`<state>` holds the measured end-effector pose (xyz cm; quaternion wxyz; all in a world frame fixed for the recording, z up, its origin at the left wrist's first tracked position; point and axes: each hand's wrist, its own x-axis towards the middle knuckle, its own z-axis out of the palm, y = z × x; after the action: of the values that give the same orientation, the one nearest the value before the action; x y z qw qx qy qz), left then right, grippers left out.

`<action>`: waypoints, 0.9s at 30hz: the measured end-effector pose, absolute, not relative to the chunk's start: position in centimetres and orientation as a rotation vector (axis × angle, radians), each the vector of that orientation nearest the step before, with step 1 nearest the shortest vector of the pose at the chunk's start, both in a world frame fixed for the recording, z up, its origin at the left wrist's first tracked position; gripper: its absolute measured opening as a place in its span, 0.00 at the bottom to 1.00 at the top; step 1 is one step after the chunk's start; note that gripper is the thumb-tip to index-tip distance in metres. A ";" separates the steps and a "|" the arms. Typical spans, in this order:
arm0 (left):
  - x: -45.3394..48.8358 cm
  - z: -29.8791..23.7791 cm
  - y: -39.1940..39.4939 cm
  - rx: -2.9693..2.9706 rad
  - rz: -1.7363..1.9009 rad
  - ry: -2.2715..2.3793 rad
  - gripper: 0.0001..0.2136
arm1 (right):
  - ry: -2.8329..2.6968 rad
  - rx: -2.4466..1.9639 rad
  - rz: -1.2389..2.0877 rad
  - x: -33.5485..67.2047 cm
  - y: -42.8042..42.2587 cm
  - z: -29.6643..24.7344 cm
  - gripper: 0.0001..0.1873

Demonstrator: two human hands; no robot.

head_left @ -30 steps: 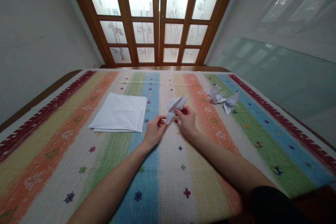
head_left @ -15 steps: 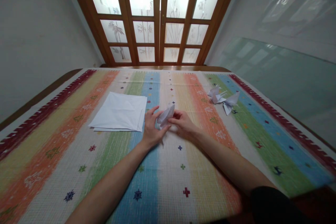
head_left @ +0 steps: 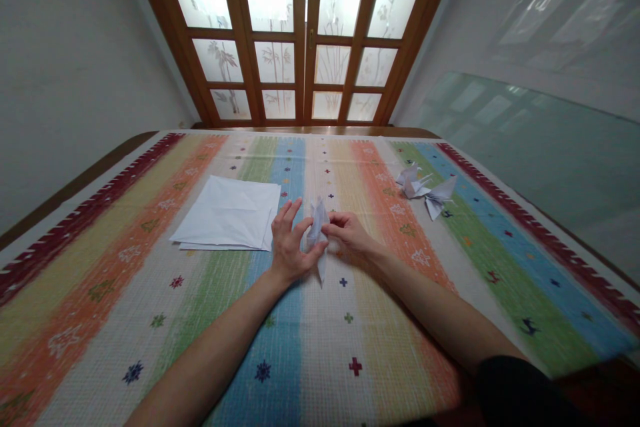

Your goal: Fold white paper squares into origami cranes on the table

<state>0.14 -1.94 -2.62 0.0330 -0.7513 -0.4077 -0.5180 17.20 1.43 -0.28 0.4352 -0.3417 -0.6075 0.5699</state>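
Between my two hands, near the middle of the table, is a small folded white paper piece (head_left: 318,221) with pointed ends, one up and one down. My left hand (head_left: 293,243) pinches its left side and lower part between thumb and index finger, the other fingers raised. On the right side, my right hand (head_left: 350,233) grips the paper between thumb and fingertips, the remaining fingers curled. A stack of white paper sheets (head_left: 230,212) lies just left of my left hand. Folded paper cranes (head_left: 437,197) rest farther off to the right.
A striped, patterned tablecloth (head_left: 200,340) covers the table. Beyond its far edge stand wooden doors (head_left: 306,73) with frosted glass panes. A pale glass panel (head_left: 540,147) leans along the right wall.
The folded paper has turned more upright, its lower point now showing beneath my left thumb. My left hand has shifted its hold slightly; the right hand is almost unmoved.
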 end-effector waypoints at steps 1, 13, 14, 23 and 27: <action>0.1 -2.6 -1.9 -2.314 -1.601 -1.234 0.21 | -1.525 -0.846 1.413 17.2 1.4 -0.2 0.18; 0.0 -2.4 -1.7 -2.296 -1.537 -1.473 0.20 | -1.376 -0.901 1.255 17.0 1.5 -0.3 0.17; 0.2 -2.2 -1.8 -2.317 -1.535 -1.504 0.19 | -1.343 -0.931 1.218 17.0 1.4 -0.1 0.17; 1.5 -1.9 -2.0 -2.622 -2.166 -2.080 0.18 | -1.172 -0.917 1.141 15.9 0.9 -0.1 0.17; 1.6 -2.1 -1.7 -2.616 -2.495 -2.232 0.18 | -1.225 -0.887 1.236 15.5 0.8 -0.8 0.17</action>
<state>1.61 -1.73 -2.12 -0.5255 -0.5238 -0.4470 -0.4997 15.53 0.80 -0.80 0.5601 -0.3762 -0.5196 0.5242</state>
